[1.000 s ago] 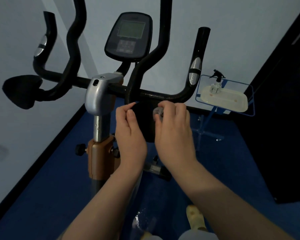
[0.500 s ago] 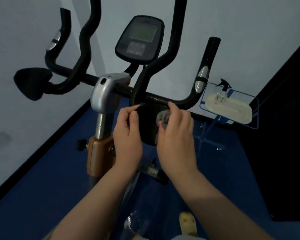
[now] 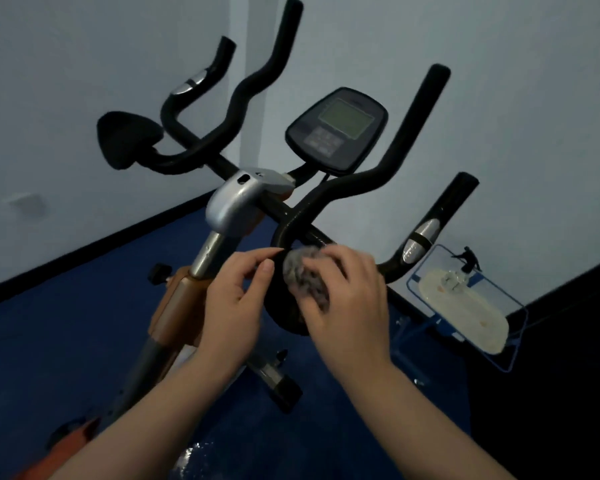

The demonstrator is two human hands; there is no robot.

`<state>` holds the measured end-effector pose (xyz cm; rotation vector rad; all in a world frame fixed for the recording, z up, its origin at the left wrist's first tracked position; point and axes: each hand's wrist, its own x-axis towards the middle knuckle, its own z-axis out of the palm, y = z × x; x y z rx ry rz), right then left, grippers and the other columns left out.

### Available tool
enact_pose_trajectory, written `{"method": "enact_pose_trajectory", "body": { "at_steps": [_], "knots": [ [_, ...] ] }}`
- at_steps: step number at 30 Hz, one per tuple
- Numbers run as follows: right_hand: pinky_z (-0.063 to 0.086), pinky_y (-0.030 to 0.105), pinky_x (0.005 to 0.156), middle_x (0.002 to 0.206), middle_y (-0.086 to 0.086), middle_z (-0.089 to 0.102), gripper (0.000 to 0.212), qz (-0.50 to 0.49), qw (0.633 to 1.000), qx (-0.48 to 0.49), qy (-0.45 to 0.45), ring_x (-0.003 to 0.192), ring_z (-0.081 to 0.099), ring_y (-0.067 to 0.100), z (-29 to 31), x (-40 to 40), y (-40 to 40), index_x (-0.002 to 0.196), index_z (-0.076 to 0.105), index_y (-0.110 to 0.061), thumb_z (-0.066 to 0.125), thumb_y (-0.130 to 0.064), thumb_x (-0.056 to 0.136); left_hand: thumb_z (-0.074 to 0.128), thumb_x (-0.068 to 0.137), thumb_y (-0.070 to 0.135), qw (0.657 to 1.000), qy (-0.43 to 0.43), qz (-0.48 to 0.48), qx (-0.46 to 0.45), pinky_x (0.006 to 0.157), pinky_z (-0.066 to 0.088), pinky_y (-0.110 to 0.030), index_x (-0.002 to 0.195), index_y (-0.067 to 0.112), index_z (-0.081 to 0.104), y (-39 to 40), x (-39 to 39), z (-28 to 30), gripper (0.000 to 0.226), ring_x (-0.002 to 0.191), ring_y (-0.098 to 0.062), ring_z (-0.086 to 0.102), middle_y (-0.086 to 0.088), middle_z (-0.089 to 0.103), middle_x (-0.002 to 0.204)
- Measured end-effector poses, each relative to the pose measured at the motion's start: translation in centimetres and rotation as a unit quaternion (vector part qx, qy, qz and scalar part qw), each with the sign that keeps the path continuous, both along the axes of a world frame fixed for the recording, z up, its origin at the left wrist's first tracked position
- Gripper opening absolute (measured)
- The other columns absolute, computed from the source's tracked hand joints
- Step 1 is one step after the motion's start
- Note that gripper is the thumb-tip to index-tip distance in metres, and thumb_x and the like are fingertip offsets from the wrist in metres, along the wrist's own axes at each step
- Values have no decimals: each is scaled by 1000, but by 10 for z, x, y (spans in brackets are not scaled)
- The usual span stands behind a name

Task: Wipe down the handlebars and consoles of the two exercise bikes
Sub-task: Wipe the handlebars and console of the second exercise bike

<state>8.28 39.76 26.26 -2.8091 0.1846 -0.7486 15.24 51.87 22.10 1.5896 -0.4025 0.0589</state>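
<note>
One exercise bike fills the view, with black foam handlebars [image 3: 388,161] and a dark oval console [image 3: 336,128] with a grey screen. A black elbow pad [image 3: 284,306] sits on the right side of the handlebars. My left hand [image 3: 234,306] holds the pad's left edge between thumb and fingers. My right hand [image 3: 350,299] grips a bunched grey cloth [image 3: 305,275] and presses it onto the pad's top. A matching pad [image 3: 127,138] sits at the far left.
A silver clamp [image 3: 236,199] tops the bike's post above a brown frame [image 3: 179,306]. At the right, a blue wire stand [image 3: 513,351] carries a white tray [image 3: 471,317] with a spray bottle [image 3: 466,261]. Blue floor, white walls, dark panel at right.
The view has swung left and down, so the bike sits further right and lower. My right hand has slid the cloth a little across the pad; the cloth shows more. My left hand keeps its hold.
</note>
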Motion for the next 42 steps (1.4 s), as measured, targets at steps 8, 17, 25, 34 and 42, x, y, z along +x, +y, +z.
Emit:
{"method": "enact_pose_trajectory", "body": {
  "at_steps": [8,17,25,34,42],
  "knots": [
    [48,35,82,110,3,57,35,196,979,26,46,100,49,20,27,29,-14,110,65,-15,63,-1,78,46,95,22,989,78,42,-121,78,54,-29,97,30,71,-5,-12,1,26,93,-15,68,1,73,96],
    [47,37,78,108,4,56,35,318,936,-67,134,95,48,20,35,36,-26,107,63,-15,64,-5,73,39,98,22,988,66,74,-115,76,51,-18,97,18,69,-9,-25,8,30,89,-9,65,3,71,92],
    [43,16,79,96,-9,55,17,287,931,181,136,89,53,1,53,36,-59,89,62,-32,65,-40,74,50,89,25,991,44,113,-57,75,48,-16,93,31,66,-19,-16,17,17,89,-3,63,12,67,92],
    [51,34,79,108,-4,46,23,-16,958,284,27,99,48,13,-3,19,-11,113,41,-37,45,-22,95,38,94,30,970,-61,215,91,71,43,-19,97,29,60,-64,7,22,22,84,0,55,17,59,87],
    [48,22,69,100,-16,58,8,-43,894,439,72,87,58,-3,9,-17,-26,97,41,-50,43,-44,93,44,96,20,953,-159,196,167,70,36,-21,99,21,61,-60,6,17,17,79,-7,47,5,60,89]
  ]
}}
